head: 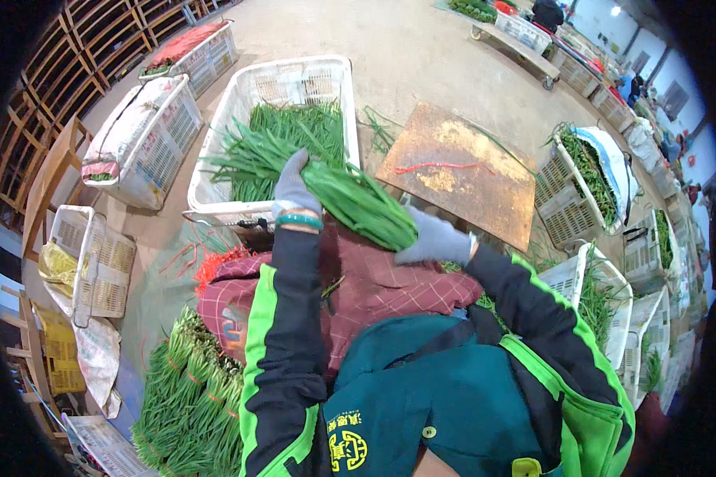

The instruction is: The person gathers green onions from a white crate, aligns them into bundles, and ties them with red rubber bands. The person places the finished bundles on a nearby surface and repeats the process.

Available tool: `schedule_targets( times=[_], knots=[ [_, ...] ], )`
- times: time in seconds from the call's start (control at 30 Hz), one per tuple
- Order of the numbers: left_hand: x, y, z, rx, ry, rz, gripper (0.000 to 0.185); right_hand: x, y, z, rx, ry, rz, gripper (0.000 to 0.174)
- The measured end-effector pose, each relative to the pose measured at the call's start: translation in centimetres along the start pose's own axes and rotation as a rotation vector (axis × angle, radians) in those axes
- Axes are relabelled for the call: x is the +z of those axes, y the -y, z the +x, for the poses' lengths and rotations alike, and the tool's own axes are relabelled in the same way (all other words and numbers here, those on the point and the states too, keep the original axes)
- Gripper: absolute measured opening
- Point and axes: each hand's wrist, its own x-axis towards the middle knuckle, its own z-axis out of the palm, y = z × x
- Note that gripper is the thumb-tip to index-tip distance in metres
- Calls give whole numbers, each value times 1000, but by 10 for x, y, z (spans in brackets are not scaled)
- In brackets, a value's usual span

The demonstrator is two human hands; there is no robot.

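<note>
My left hand, in a grey glove with a teal bangle at the wrist, grips a thick bundle of long green leafy stalks. My right hand, gloved too, cups the bundle's rounded right end. The loose leaf tips spread left over a white plastic crate that holds more green stalks. On a worn wooden board to the right lies a red tie. Tied green bunches are piled at lower left, beside the maroon checked cloth over my lap.
Red ties hang at my lap's left edge. Covered crates and an empty-looking crate stand left. Crates of greens line the right side. A flat trolley stands far off, with people beyond it. Wooden racks are at upper left.
</note>
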Motion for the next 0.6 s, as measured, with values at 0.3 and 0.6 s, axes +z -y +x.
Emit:
schedule_targets(
  times=[0.3, 0.6],
  knots=[
    [-20, -8, -45, 54, 129, -66, 20, 49, 20, -9, -77, -516, -136, 50],
    [-59, -2, -40, 67, 73, -86, 33, -2, 17, -10, -248, -409, -469, 51]
  ],
)
